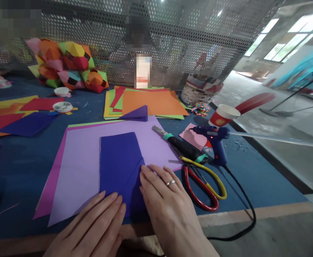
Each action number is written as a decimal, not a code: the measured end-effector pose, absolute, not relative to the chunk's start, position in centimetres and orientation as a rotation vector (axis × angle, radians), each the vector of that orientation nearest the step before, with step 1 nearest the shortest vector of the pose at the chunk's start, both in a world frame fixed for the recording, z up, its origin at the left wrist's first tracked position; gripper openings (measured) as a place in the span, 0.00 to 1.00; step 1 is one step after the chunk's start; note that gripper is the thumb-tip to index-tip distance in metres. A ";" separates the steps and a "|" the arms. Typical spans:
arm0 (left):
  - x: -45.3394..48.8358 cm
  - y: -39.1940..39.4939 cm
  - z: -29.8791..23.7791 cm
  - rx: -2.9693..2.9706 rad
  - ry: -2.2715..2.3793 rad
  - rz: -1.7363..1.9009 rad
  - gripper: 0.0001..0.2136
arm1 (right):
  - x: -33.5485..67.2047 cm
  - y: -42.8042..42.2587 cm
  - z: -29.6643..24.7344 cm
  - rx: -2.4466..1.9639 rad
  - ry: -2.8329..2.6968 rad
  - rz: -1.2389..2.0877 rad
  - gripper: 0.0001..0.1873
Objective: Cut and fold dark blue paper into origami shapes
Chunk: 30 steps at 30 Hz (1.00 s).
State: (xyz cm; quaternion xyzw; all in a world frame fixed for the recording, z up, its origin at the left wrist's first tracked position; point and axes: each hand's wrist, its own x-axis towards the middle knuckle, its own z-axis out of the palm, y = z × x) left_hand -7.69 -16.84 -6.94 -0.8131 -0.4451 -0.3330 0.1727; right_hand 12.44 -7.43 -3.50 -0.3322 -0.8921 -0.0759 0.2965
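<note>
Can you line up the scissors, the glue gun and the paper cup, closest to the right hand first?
In the head view, from the right hand:
1. Scissors, just to its right.
2. Glue gun, beyond the scissors.
3. Paper cup, behind the glue gun.

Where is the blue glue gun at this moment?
In the head view, the glue gun is on the right, between the scissors and the paper cup.

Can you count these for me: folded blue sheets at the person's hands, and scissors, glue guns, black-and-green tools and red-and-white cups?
Folded blue sheet: 1
Scissors: 1
Glue gun: 1
Black-and-green tool: 1
Red-and-white cup: 1
Total: 5
</note>
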 end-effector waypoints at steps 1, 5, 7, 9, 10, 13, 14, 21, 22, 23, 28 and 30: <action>-7.7 -17.0 -7.0 -2.303 -1.265 -0.933 0.14 | 12.4 -7.4 -3.5 -0.890 -2.369 -0.198 0.19; -7.4 -17.2 -6.9 -2.250 -1.292 -0.921 0.12 | 12.3 -7.4 -3.6 -0.915 -2.376 -0.184 0.18; -7.3 -17.2 -6.8 -2.228 -1.295 -0.919 0.12 | 12.3 -7.3 -3.7 -0.920 -2.366 -0.175 0.18; -7.5 -17.1 -6.6 -2.227 -1.274 -0.888 0.11 | 12.2 -7.4 -3.7 -0.928 -2.353 -0.168 0.18; -7.7 -17.0 -6.4 -2.239 -1.252 -0.849 0.11 | 12.2 -7.5 -3.6 -0.935 -2.350 -0.168 0.18; -8.6 -16.9 -5.8 -2.309 -1.147 -0.665 0.13 | 11.8 -8.2 -3.4 -0.965 -2.345 -0.184 0.24; -8.8 -17.0 -5.7 -2.321 -1.120 -0.622 0.13 | 11.7 -8.5 -3.4 -0.977 -2.345 -0.185 0.27; -8.9 -17.7 -6.3 -2.312 -1.159 -0.682 0.12 | 11.2 -9.4 -3.5 -1.037 -2.297 -0.111 0.30; -8.9 -17.8 -6.4 -2.317 -1.159 -0.681 0.12 | 11.2 -9.4 -3.5 -1.045 -2.291 -0.095 0.30; -8.9 -17.8 -6.5 -2.322 -1.159 -0.683 0.12 | 11.2 -9.3 -3.5 -1.050 -2.285 -0.082 0.29; -8.7 -17.9 -6.9 -2.313 -1.202 -0.754 0.11 | 11.4 -9.0 -3.2 -1.055 -2.297 -0.038 0.24; -8.4 -17.9 -7.1 -2.281 -1.245 -0.827 0.11 | 11.7 -8.9 -3.0 -1.049 -2.310 -0.021 0.21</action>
